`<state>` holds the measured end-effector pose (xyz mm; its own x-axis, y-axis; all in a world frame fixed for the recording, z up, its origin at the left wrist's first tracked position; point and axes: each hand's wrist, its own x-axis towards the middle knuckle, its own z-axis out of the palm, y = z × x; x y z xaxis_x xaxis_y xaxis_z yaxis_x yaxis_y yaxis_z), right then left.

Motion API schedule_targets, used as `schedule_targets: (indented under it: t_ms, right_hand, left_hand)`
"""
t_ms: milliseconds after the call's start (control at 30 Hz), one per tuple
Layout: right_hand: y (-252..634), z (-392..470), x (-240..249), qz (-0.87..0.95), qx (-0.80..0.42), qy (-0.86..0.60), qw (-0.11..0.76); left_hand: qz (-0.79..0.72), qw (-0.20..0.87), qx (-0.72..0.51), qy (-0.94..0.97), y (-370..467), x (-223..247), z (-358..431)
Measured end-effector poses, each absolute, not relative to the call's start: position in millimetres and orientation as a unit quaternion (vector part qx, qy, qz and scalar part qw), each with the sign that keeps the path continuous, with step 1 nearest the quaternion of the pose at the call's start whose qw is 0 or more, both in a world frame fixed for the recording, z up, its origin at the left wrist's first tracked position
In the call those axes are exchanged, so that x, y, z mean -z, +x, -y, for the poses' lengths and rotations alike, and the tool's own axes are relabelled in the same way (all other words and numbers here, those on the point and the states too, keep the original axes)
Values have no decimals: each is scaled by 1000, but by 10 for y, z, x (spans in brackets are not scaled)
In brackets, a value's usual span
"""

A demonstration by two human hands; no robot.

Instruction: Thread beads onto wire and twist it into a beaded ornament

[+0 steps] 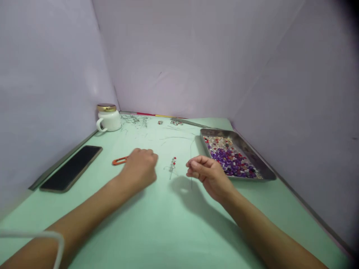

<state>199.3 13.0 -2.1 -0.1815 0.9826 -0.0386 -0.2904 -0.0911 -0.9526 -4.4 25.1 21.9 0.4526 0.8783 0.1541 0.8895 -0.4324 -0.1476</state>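
Over my remote feed, a mug [110, 122] stands at the table's [157, 228] far left, a phone [71, 168] nearer on the same side, wire scraps [136, 120] just to the mug's right. I have beaded clusters [176, 122] at the rear centre, near wire strips [193, 123] that extend behind the tray [246, 144], which sits at right with beads [228, 157] in it. Between the left hand [140, 166] and right hand [210, 173] lies a beaded strand [173, 164]; the right fingers hold a length of wire [191, 149]. A tool handle [119, 160], its end probably hidden by my left hand, lies toward the phone.
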Motion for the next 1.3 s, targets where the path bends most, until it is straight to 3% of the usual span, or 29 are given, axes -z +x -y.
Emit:
schedule_targets:
  t_ms: [100,233,433,600,700,833,933,1067,1300]
  right_hand:
    - [1834,-120,113,324,-720,-367,492]
    - [1693,-115,188,225,-755,-349,507]
    - [1545,-86,276,201,-780,-314,503]
    - [1516,-79,317,197,-779,-334,494]
    - [1524,-71,316,194,-776,-334,499]
    - [1534,-34,328,198,-775,-335,497]
    - [1539,-2,341,198,-778,-335,493]
    - [1539,28,328,190,-782,-329,494]
    - [1499,38,317,162,-789,-309,506]
  left_hand:
    - [613,80,-25,-786,-437,-232,-434]
    - [615,14,-76,-785,-659,-101,-547]
    - [619,5,-71,-782,-681,80,-611]
    - [658,-68,-27,-750,-599,87,-586]
    - [634,-224,112,-732,-467,40,-493]
    - [577,-597,155,-536,-302,-33,-331]
    - [524,-702,180,-448,-274,-57,-224]
    - [495,-684,213,-491,-294,-76,-129]
    - [478,-440,239,-722,-185,-103,28]
